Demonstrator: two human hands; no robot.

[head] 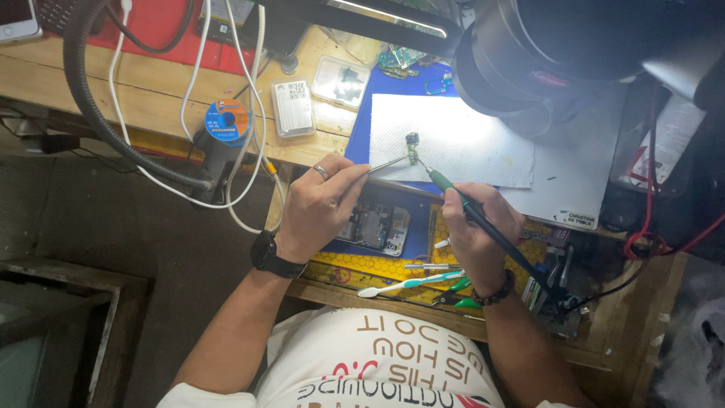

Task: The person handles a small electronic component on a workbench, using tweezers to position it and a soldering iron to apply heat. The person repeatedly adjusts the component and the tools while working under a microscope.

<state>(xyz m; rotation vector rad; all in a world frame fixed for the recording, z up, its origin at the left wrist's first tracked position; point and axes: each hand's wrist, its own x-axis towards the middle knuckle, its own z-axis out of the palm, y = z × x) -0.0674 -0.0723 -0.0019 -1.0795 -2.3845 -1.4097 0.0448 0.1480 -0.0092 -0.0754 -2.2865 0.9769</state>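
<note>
From the head camera, looking down: the left hand [321, 205] is closed around tweezers [389, 163], whose tips pinch a small part [412, 148] down on the white paper [468, 143]. The right hand [477, 227] grips a green-handled soldering iron [453, 189] like a pen, its tip touching the part from below. So the joint looks to be in the middle of being worked; I cannot tell how much of it is soldered, the part is too small to read. Nothing shows it as finished, since both tools are on it.

Just below the paper, between the two hands, an opened phone [375, 225] lies on the blue mat [393, 98] with its board bare, apparently waiting. Below the paper again, near the person's chest, a toothbrush [408, 284] and a spare pair of tweezers [427, 266] lie on a yellow mat [377, 266]. Left of the paper sit a solder spool [227, 119] and two clear plastic boxes [293, 107]. Above and right of the paper a large black lamp head [544, 53] hangs over the bench and crowds the view there. White cables [192, 83] trail well left of the paper, clear of the hands.
</note>
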